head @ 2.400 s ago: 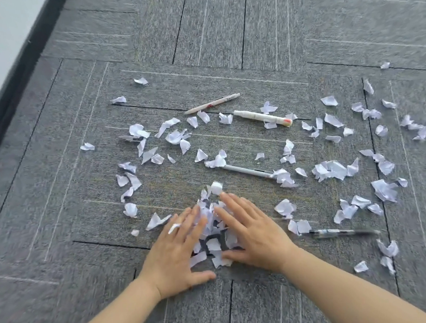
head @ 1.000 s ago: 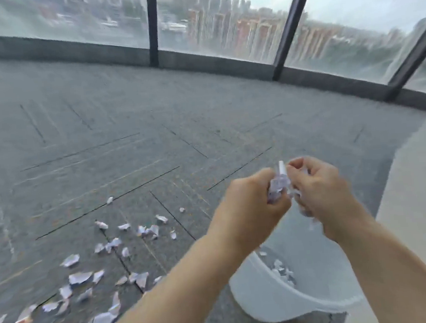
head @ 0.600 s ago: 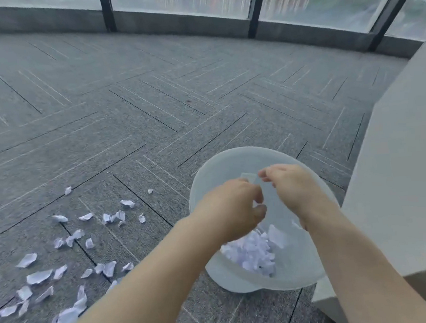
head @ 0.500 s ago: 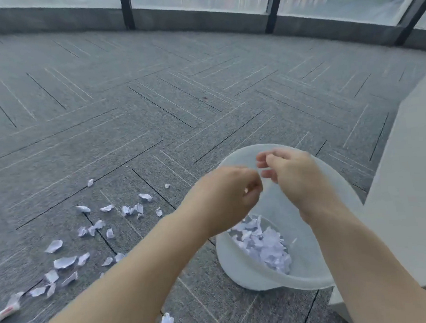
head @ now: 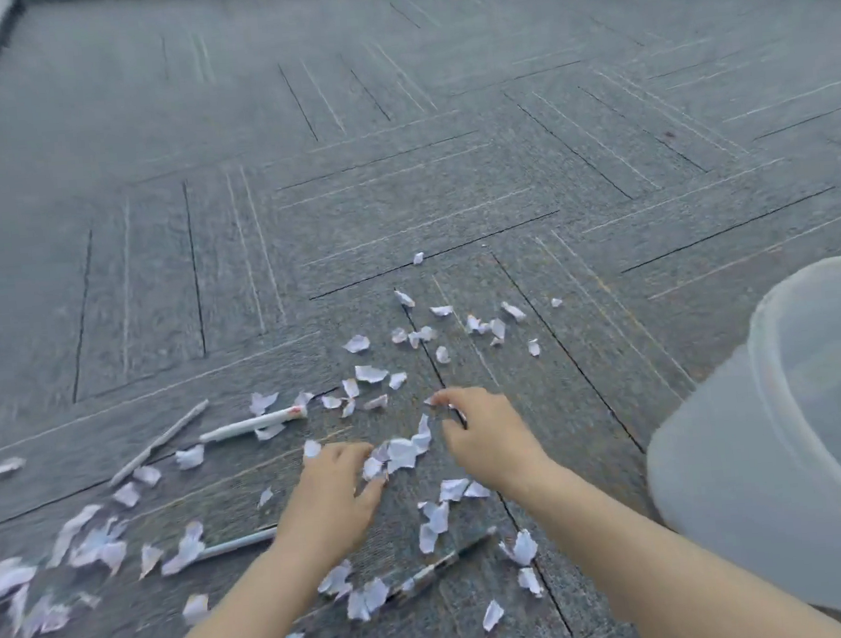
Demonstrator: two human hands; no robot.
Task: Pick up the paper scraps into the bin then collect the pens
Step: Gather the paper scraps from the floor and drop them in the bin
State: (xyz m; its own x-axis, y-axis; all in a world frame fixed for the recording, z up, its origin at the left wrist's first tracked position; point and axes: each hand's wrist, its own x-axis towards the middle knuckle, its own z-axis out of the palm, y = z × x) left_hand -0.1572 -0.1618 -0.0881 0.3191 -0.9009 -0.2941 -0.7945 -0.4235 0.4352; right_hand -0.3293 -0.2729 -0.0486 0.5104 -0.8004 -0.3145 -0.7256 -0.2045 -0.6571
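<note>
Two bare hands reach down to the grey carpet floor point(head: 397, 179) in the head view. The left hand point(head: 334, 496) lies spread and loosely open, fingertips on a clump of paper scraps point(head: 401, 453). The right hand point(head: 488, 439) is curled, fingertips pinched at a small scrap; whether it grips is unclear. More scraps and four pens, one white point(head: 253, 423), lie scattered around. The translucent bin point(head: 772, 467) stands at right.

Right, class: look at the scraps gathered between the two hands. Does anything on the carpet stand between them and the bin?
Nothing visible does. The scraps lie between the left hand and right hand, and only bare carpet with a few loose bits separates them from the bin on the right.
</note>
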